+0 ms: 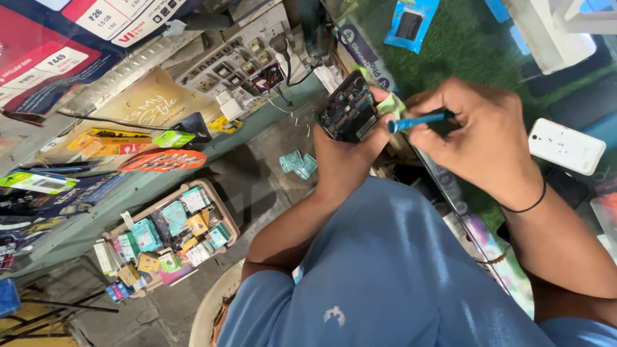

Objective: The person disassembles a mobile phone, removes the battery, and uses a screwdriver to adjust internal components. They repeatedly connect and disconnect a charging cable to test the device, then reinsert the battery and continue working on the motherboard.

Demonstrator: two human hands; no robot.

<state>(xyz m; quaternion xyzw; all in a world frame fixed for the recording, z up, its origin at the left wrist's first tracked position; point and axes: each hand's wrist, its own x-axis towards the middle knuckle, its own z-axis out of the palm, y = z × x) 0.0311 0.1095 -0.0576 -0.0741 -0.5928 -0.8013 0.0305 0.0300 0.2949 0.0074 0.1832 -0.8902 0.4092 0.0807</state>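
Observation:
My left hand [344, 154] holds an opened phone [348, 114] with its back cover off, dark circuit boards showing, together with a small green cloth [391, 105] pinched against it. My right hand [479, 138] grips a blue screwdriver [418, 121] whose tip points at the right edge of the phone. A black band circles my right wrist. My blue shirt fills the lower middle of the view.
A white phone [565, 146] lies face down on the glass counter [450, 186] at right. On the floor at left stands a tray [222, 205] with several small boxes. A shelf [193, 154] with packets and an orange comb runs along the left. Blue packets [299, 164] lie on the floor.

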